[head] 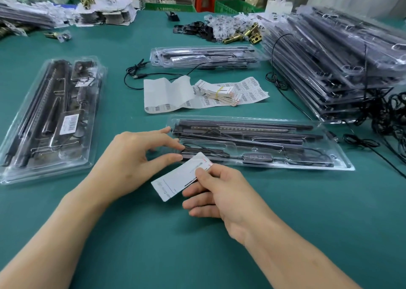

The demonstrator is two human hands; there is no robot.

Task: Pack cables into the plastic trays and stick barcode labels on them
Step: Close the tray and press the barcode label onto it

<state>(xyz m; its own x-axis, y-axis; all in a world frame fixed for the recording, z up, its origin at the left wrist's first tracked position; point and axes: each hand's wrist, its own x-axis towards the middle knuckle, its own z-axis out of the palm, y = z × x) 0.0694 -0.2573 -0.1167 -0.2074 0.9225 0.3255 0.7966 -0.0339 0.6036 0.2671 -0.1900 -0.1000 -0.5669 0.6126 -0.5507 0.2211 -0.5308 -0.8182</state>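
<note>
teal surface [197, 244], clear trays, black parts

the surface is plain teal green. the near tray [342, 165] is clear plastic over black rods [241, 125]. the card [175, 180] is white with a red edge and faint grey print. the sheet [248, 95] is white, patterned with rows of black barcodes. a yellow band [219, 90] crosses a white bundle. the left tray [44, 176] is clear, with a white barcode label [70, 122]. the cables [386, 115] are black, the fittings [250, 35] brass gold and the crates [232, 5] green.

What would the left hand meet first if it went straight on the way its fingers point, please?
The left hand would likely meet the left end of the clear plastic tray, by the black cable in it; its fingertips look almost there, though depth is unclear.
</note>
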